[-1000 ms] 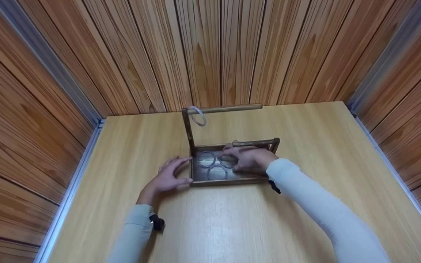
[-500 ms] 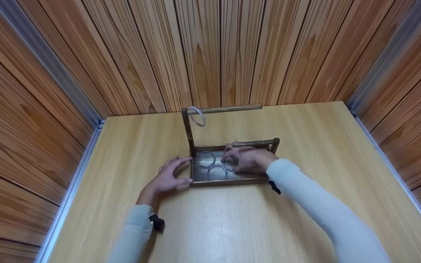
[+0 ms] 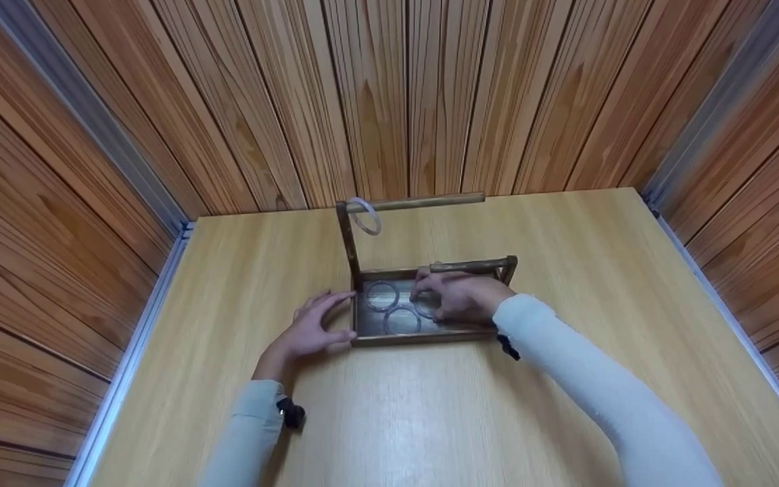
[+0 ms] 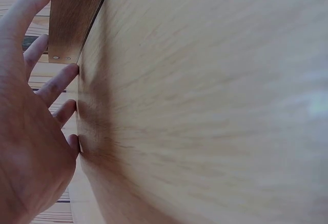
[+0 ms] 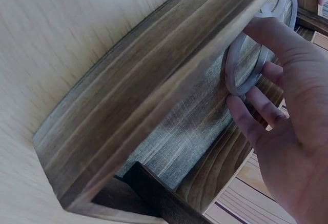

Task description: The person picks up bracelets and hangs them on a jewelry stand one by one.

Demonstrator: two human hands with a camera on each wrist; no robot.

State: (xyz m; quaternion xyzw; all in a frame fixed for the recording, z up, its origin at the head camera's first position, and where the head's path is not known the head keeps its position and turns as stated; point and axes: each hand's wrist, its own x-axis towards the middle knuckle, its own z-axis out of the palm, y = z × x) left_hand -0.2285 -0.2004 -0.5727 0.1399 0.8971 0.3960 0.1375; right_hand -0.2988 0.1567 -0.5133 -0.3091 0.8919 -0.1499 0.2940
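Observation:
A shallow brown wooden tray (image 3: 430,337) with two upright posts and bars stands on the table. Over its right half, my right hand (image 3: 462,295) reaches in from the right. In the right wrist view, its thumb and fingers pinch a pale translucent bangle (image 5: 232,65) at the tray floor. Two similar rings lie flat beside it: a rear bangle (image 3: 368,296) and a front bangle (image 3: 402,306). Another bangle (image 3: 379,220) hangs at the left end of the tall bar (image 3: 430,201). My left hand (image 3: 311,327), fingers spread, touches the tray's left end with thumb and index finger.
The lower bar (image 3: 474,264) spans above my right hand, fixed to a short post at the tray's right end. Wood-plank walls (image 3: 389,101) enclose the table (image 3: 389,412) at the back and both sides.
My right hand's fingers have drawn in slightly over the right bangle, which has shifted a little toward the front right. My left hand and the tray stay put.

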